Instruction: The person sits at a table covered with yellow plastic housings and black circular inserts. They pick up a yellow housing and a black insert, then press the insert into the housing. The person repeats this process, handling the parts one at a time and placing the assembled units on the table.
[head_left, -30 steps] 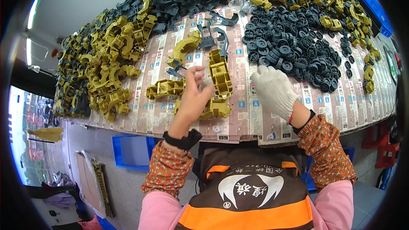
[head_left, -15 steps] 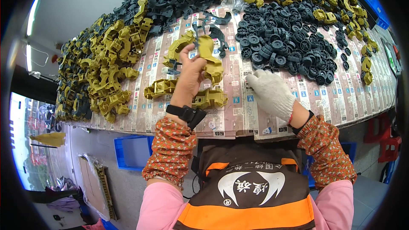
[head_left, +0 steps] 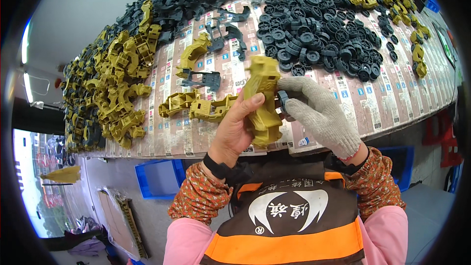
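- While the bare left hand (head_left: pixel 235 135) clamps one olive plastic body (head_left: pixel 263 100) upright, the gloved right hand (head_left: pixel 321 115) pinches a small dark part (head_left: pixel 283 100) against its side.
- That part could slip from the glove's loose grip, I judge.
- Just beyond the fingers lie two olive bodies (head_left: pixel 196 107) and one grey chassis (head_left: pixel 202 78); farther off, black wheels (head_left: pixel 319 39), too many to count.
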Available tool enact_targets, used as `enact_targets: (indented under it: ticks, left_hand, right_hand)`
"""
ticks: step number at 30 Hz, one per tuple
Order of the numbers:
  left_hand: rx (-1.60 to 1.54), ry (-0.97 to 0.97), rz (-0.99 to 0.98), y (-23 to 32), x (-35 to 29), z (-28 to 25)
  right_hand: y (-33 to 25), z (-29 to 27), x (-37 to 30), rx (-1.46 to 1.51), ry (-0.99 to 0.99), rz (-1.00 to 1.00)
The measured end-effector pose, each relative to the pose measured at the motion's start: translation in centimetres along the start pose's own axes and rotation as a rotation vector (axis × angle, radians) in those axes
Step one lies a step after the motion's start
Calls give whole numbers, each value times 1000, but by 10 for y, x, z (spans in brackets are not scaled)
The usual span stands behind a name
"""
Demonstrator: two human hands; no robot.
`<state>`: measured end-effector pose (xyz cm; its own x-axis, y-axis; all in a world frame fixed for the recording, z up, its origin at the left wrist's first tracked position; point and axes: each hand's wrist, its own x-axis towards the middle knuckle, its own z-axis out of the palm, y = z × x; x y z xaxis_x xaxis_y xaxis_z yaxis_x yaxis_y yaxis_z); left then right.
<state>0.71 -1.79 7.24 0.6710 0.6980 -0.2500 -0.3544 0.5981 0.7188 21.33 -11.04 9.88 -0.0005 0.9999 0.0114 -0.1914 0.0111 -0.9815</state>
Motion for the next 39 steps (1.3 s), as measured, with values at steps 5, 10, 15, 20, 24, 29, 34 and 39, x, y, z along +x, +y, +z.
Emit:
enact_targets:
  ticks: [5,10,15,20,24,29,34,39]
  left_hand:
    - [-67,43,-154,-11,-20,-7]
    - [-55,-22,-181,-23,-28,-16]
    - [87,44,-221,-33,-35,-19]
    - [165,39,-250,-45,-38,-12]
    - [200,68,-210,-54,-43,-2]
    - [508,54,39,-67,-39,-7]
    - [585,36,74,-65,-41,3]
    - [680,3,132,-70,-37,3]
  right_hand:
    - [21,-14,-15,300,81,166]
    - [36,-23,-26,402,78,254]
    - [35,-17,-29,166,145,207]
    - [35,-4,-31,176,179,176]
    - [38,-4,-33,138,173,196]
    - [41,0,-34,186,217,152]
    - [44,-1,-36,212,243,166]
    - [45,1,-39,25,286,169]
